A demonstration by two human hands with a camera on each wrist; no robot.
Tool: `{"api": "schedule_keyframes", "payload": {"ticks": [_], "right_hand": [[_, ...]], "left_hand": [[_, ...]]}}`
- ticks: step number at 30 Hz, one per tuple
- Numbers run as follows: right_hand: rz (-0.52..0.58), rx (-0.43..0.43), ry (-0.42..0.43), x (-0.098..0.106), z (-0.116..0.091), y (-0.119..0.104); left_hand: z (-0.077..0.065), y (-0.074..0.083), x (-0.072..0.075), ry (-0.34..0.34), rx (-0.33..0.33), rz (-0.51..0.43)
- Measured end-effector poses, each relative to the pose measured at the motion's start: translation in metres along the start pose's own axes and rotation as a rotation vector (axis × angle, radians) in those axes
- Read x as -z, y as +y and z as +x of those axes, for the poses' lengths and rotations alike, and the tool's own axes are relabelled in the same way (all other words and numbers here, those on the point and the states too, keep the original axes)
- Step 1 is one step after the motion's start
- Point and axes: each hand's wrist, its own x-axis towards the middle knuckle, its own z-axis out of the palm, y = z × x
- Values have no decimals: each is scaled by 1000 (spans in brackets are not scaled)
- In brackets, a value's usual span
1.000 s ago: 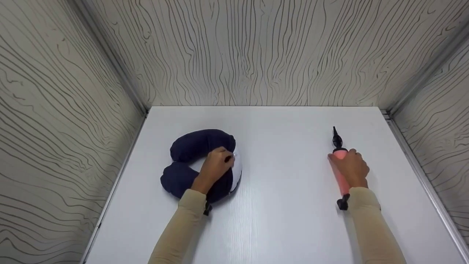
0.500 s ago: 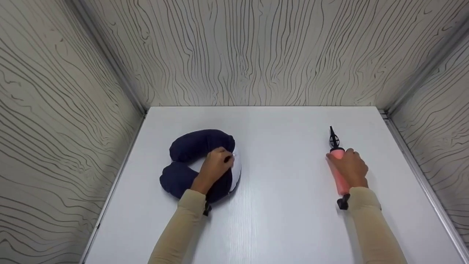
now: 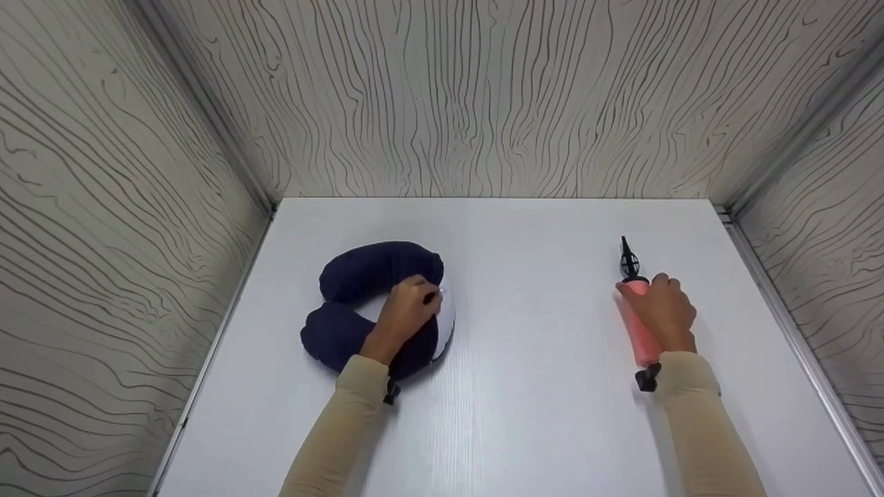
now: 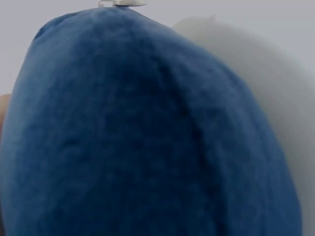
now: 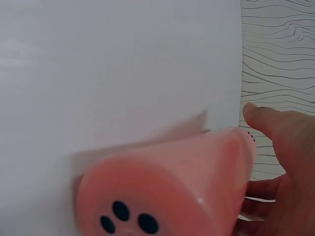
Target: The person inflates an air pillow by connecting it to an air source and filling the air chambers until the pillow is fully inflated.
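Spreading wide beneath both arms is the white surface (image 3: 525, 414), walled in by wood-grain panels (image 3: 483, 96). At nine o'clock from centre lies the navy neck pillow (image 3: 376, 273), curled in a U; the left hand (image 3: 404, 314) rests on top, fingertips pinching something small and dark at its inner edge. Over at three o'clock the right hand (image 3: 663, 310) wraps its fingers round the pink pump (image 3: 639, 331), black nozzle pointing to twelve. The risk, by the look of it: the soft pillow could squirm from so light a pinch, or the slim pump roll if that hand loosens.
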Motion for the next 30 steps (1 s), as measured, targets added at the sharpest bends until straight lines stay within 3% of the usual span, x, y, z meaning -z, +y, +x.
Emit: {"api": "schedule_keyframes", "payload": {"ticks": [7,17,21,30], "right_hand": [[-5,93,144,7,-3,-26],[30,234,240,-1,-17,-69],[30,297,241,-10,-23,-85],[46,361,136,-31,-37,-118]], "left_hand": [[2,2,-2,-5,13,1],[5,10,-8,0,-14,13],[8,12,-11,3,-29,10],[13,21,-23,-16,-31,0]]}}
